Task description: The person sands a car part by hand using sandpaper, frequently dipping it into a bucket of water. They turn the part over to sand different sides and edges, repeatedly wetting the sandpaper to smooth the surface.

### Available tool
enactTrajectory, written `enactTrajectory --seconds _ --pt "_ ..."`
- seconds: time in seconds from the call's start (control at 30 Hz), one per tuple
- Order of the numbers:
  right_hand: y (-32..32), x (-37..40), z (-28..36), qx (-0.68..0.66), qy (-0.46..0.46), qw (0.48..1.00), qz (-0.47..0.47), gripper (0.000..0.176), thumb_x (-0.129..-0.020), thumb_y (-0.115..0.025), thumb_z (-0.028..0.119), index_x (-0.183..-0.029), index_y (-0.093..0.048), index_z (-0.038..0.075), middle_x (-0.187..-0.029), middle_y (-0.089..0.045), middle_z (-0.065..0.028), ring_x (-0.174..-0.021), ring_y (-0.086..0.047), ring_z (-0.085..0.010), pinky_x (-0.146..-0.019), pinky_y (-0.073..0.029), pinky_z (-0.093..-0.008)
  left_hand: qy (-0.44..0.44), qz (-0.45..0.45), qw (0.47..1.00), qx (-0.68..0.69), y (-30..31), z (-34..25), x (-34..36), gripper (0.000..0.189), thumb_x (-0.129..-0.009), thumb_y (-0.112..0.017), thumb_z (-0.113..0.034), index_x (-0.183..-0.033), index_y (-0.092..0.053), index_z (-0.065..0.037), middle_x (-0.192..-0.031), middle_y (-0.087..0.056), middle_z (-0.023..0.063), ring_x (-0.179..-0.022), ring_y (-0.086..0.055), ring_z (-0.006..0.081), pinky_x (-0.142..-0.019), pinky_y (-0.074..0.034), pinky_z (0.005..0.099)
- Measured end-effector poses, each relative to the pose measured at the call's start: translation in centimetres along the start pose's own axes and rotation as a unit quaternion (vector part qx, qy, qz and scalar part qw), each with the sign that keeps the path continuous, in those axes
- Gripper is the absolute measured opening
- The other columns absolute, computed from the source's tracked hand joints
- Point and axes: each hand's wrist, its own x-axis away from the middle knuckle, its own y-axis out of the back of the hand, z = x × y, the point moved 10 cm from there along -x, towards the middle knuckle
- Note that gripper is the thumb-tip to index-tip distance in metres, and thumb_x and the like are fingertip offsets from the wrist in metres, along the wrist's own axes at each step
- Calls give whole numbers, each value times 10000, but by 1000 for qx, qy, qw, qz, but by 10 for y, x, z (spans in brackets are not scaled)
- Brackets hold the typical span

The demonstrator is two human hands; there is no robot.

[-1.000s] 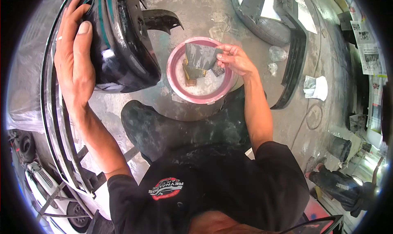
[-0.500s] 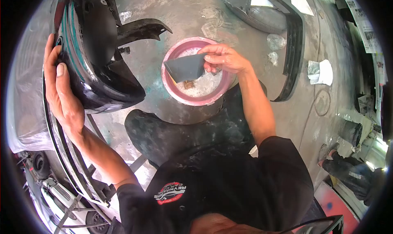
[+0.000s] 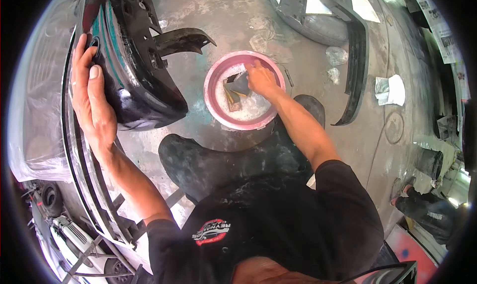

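Note:
A glossy black car bumper with teal streaks and bare patches stands at the upper left. My left hand lies along its outer face, fingers stretched out and resting on the surface. In front of me on the floor is a pink basin of sudsy, whitish water. My right hand reaches into it, fingers closed on a dark grey sheet of sandpaper, whose lower part is down among the suds. Beside the sheet, folded brownish pieces sit in the water; what they are I cannot make out.
A metal stand runs along the left below the bumper. Another black bumper piece lies at the right. White paper is on the floor, and another person is at the far right. A plastic-covered vehicle fills the left edge.
My right hand has lowered the sandpaper from above the basin down into the water. My left hand stays on the bumper. The whole view has shifted slightly.

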Motion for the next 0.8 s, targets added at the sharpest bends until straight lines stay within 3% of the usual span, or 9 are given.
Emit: enactTrajectory --seconds 0.07,0.13,0.2,0.27,0.4,0.53,0.6,0.73,0.8 --pt "5 7 0 11 -6 1000 -21 548 -780 -686 113 -1319 -591 121 -1436 -497 -172 -1170 -592 -429 -991 -479 -520 -11 0 1000 5 0 0 -1 364 -1011 -461 -169 -1262 -592 60 -1496 -478 176 -1413 -404 304 -1175 -255 384" --pt "-20 15 28 224 229 946 -54 542 -805 -674 136 -1336 -568 138 -1467 -456 -117 -1337 -469 -370 -1081 -393 -560 -29 5 1000 10 1 -2 -1 337 -1004 -477 -157 -1245 -606 41 -1485 -489 175 -1413 -401 324 -1180 -256 400" --pt "-69 25 16 261 248 931 60 546 -830 -669 153 -1362 -545 157 -1460 -475 -87 -1433 -335 -319 -1149 -275 -582 -41 8 998 -55 2 -4 1 319 -1000 -484 -173 -1234 -621 -4 -1487 -488 168 -1426 -382 354 -1190 -241 427" --pt "-97 22 -2 291 208 930 85 651 -820 -669 171 -1443 -480 194 -1471 -479 -77 -1418 -376 -304 -1127 -325 -560 -44 1 996 -74 3 -6 1 307 -998 -487 -196 -1224 -630 -46 -1493 -486 152 -1438 -361 375 -1196 -221 458" --pt "-100 6 -15 172 47 937 300 614 -846 -661 325 -1422 -501 186 -1379 -558 -141 -1367 -443 -304 -1040 -396 -570 -16 3 994 -109 4 -8 0 328 -1018 -468 -282 -1245 -631 -111 -1504 -475 125 -1453 -340 373 -1191 -201 527" --pt "-107 13 -26 181 31 936 299 659 -812 -701 379 -1402 -516 153 -1376 -543 -196 -1325 -485 -319 -1064 -381 -552 -10 -9 994 -111 6 -8 0 337 -1020 -461 -306 -1251 -628 -126 -1506 -471 109 -1453 -332 378 -1176 -206 575" --pt "-76 20 26 272 266 924 30 709 -781 -714 304 -1422 -474 118 -1378 -534 -212 -1294 -511 -355 -1080 -363 -545 -14 -4 992 -123 4 -8 1 330 -1014 -466 -297 -1251 -628 -134 -1501 -477 105 -1447 -341 381 -1171 -213 584" --pt "-125 7 -16 249 145 934 209 866 -744 -756 336 -1483 -360 119 -1398 -500 -259 -1312 -480 -422 -1128 -324 -529 -10 -6 992 -125 6 -9 1 324 -1005 -475 -295 -1240 -631 -136 -1501 -476 103 -1436 -351 396 -1166 -218 591" --pt "-118 6 -13 262 133 930 222 877 -757 -745 358 -1502 -341 131 -1397 -493 -280 -1289 -497 -435 -1108 -349 -535 -6 -10 992 -122 7 -10 0 319 -1003 -475 -295 -1231 -632 -137 -1502 -471 109 -1437 -343 405 -1165 -217 597"
